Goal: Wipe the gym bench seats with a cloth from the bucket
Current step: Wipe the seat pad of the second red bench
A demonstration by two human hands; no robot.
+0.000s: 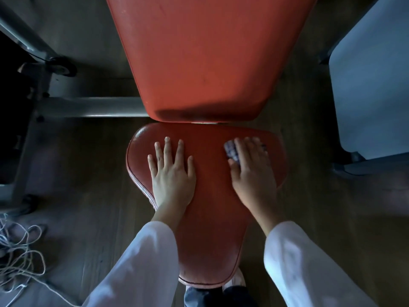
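So, biggest thing in front of me is the long red vinyl padded backrest [203, 56] of the bench, and right below it, almost touching, sits the smaller red vinyl seat pad with piped edging [212, 218] that I'm working on. Off to my right there's a pale grey padded bench [371, 85], and on my left the grey metal frame tube [93, 107] running under the backrest, plus a tangle of thin white cord [20, 251] on the wooden floor. My left hand [171, 173] is flat on the seat's left side, fingers straight and spread, holding nothing, just bracing. My right hand [252, 169] is pressing the small checked purple-and-white cloth [231, 151] down on the seat's far right corner, fingers laid flat over it rather than curled round it; only a bit of cloth peeks out by my thumb. How far along? I'd guess mid-wipe on this seat. I can't really tell which parts are already clean, the lighting's dim. The backrest and the grey bench probably need doing too. No bucket in view.
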